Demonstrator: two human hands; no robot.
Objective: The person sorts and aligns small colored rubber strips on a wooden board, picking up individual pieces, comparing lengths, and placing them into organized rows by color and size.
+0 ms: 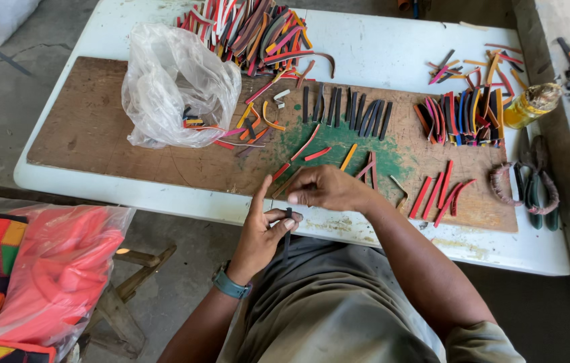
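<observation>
1. Your left hand is closed in a pinch on a thin dark strip, thumb and middle fingers clamped on its upper end while the index finger points up; the strip hangs down over your lap, just off the near table edge.
2. Your right hand hovers just above the left with fingers curled and tips drawn together over the strip's top. Whether it grips anything I cannot tell.
3. By the look of it, you are handling one strip at a time, between picking and laying down. The next move calls for a steady pinch and a clean, straight placement.
4. A row of dark strips lies side by side on the wooden board, well apart from your hands; red strips lie to the right.
5. The board rests on a white table, with a green paint patch in its middle.
6. Farther back sit a heap of mixed coloured strips, a crumpled clear plastic bag and an upright bundle of strips.
7. A yellow bottle and pliers are at the right.
8. The floor is bare concrete; a red plastic bag sits at your left.
</observation>
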